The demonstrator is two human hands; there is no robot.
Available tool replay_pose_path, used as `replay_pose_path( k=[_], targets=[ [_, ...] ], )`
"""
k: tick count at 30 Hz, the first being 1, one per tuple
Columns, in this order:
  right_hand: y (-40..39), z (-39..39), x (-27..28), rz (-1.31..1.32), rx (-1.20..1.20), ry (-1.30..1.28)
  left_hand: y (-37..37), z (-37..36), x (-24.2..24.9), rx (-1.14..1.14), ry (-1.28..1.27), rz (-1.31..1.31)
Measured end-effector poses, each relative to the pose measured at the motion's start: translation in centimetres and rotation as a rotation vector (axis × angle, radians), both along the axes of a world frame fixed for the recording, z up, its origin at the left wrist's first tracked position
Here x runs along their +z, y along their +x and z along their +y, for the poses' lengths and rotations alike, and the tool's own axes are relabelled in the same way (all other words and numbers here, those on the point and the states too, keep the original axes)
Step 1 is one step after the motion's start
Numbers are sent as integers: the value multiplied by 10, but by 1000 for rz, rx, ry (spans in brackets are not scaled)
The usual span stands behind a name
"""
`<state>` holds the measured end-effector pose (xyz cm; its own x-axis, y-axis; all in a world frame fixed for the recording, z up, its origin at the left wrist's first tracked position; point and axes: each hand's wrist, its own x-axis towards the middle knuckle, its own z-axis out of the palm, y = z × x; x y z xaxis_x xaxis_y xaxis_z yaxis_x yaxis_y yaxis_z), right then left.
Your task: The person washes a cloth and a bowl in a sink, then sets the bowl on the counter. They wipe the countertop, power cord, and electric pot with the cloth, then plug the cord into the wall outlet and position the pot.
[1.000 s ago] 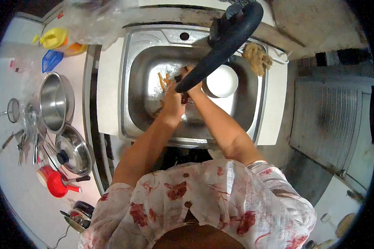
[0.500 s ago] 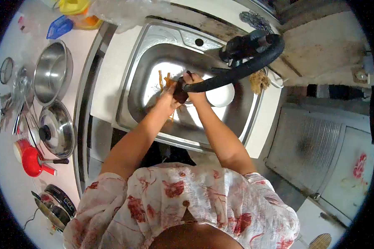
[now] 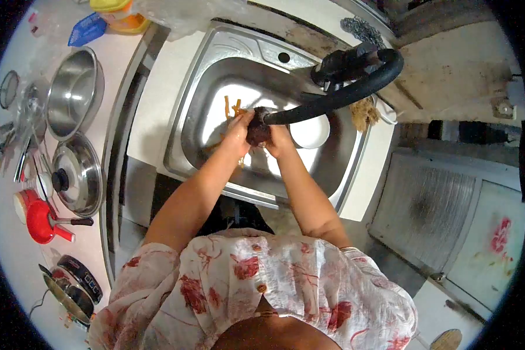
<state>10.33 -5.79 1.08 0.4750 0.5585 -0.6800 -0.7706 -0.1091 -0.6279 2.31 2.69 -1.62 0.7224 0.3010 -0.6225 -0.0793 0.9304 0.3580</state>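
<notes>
Both my hands meet over the steel sink (image 3: 199,87), right at the mouth of a black hose (image 3: 338,93) that curves down from the tap. My left hand (image 3: 238,133) and my right hand (image 3: 278,140) together grip a dark roundish thing (image 3: 258,129) held under the hose end; what it is I cannot tell. Orange peel strips (image 3: 232,108) lie in the basin just beyond my left hand. A white bowl (image 3: 310,132) sits in the sink to the right of my hands.
On the counter at left stand a large steel pot (image 3: 73,93), a lidded steel pan (image 3: 73,175), a red funnel-like jug (image 3: 39,221), a strainer (image 3: 8,91) and utensils. A yellow container (image 3: 119,13) and a scrub sponge (image 3: 364,114) sit by the sink rim.
The view shifted left and down a little. My hands have come closer together around the dark thing, which now sits right at the hose mouth.
</notes>
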Motion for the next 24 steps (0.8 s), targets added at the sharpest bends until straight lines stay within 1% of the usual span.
replay_pose_path(
  k=[1,3,4,5,6,7,8,9,10,11,12,13,14,15,16,17,18,19,20,21,22,23,24],
  targets=[
    [0,4,10,1,1,6,-1,7,26,20,37,108],
    [2,8,34,-394,-28,-45,-8,17,32,20,98,149],
    [-2,9,39,-480,-38,-44,-7,21,32,18,153,183],
    [-13,10,43,-678,-26,-181,-2,19,23,58,95,313],
    [-26,16,44,-874,-12,-322,5,21,1,50,-70,222],
    [-42,26,40,-911,-63,-122,10,20,7,48,-66,214],
    [-45,22,38,-1540,61,-308,13,14,13,135,-112,281],
    [-35,25,21,-1314,86,-421,15,5,23,224,-156,354],
    [-20,27,3,-1078,114,-523,15,-11,49,147,0,210],
    [0,21,12,-877,168,-435,23,-31,38,83,175,431],
    [11,22,14,-1081,228,-457,24,-31,53,128,156,426],
    [6,20,12,-1055,163,-435,26,-31,71,174,137,419],
    [-3,17,10,-1027,99,-424,21,-23,43,100,29,226],
    [-11,12,-31,-1360,92,-567,19,-17,23,114,56,238],
    [-27,17,7,-1060,123,-493,12,-10,17,131,88,254],
    [-43,21,23,-1224,89,-390,2,-1,13,168,27,116],
    [-49,25,33,-1391,53,-281,-2,3,31,145,-130,203],
    [-46,29,39,-1219,101,-436,3,1,41,23,75,409],
    [-37,32,25,-1116,25,-502,7,-8,51,5,165,463],
    [-19,29,24,-1090,106,-526,11,-17,62,-15,253,523],
    [-1,25,25,-1064,187,-549,12,-29,73,75,220,422],
    [11,24,-28,-930,44,-386,14,-30,11,14,261,482],
    [12,25,-37,-1002,15,-426,12,-26,23,15,272,472]
  ],
)
